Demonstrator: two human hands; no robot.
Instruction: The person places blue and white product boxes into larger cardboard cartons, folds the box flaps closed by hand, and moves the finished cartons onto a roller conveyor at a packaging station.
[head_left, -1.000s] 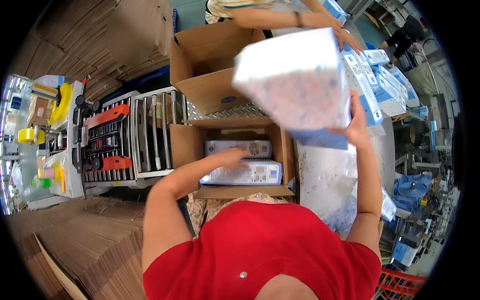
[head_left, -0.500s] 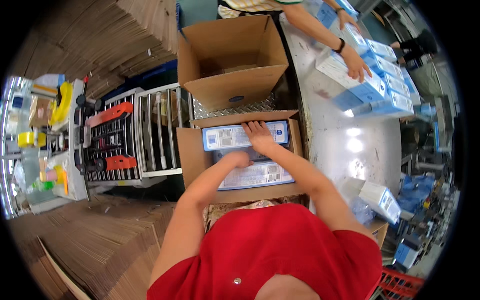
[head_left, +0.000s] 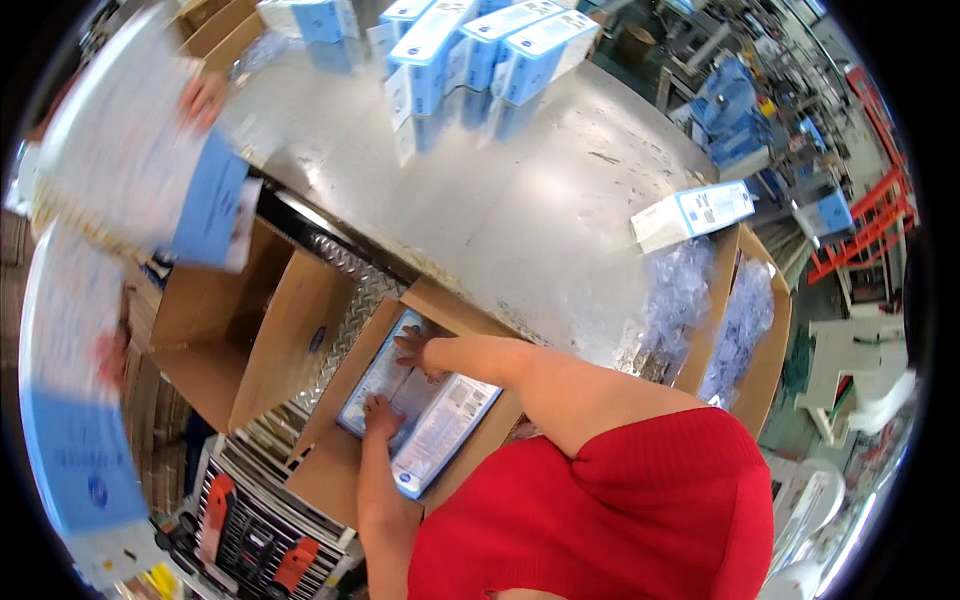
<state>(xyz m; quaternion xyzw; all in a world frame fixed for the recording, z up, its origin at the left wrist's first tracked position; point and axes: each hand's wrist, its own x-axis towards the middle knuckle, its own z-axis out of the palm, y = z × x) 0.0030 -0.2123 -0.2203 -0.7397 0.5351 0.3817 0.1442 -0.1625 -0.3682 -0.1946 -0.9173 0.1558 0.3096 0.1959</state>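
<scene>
Inside an open brown carton (head_left: 330, 450) lie two long blue-and-white boxes, with a gap between them. My right hand (head_left: 418, 352) rests at the upper end of the farther box (head_left: 378, 382), its fingers spread. Lower down, my left hand (head_left: 380, 415) touches the same box near its inner edge, fingers apart and tips on the box. Neither hand is wrapped round anything. The nearer box (head_left: 447, 435) lies beside my hands, its printed side up. What lies deep in the gap is too dim to make out.
Another person's hands (head_left: 203, 98) hold two blurred blue-and-white boxes at the left, above a second open carton (head_left: 215, 330). Several such boxes (head_left: 430, 55) stand across the metal table (head_left: 480, 215). One box (head_left: 695, 212) lies by a carton of clear plastic (head_left: 740, 325). Rollers (head_left: 265, 480) lie lower left.
The view has swung round, so the table now fills the top. My left hand has gone from the gap onto the farther box. The other person now holds boxes near the second carton.
</scene>
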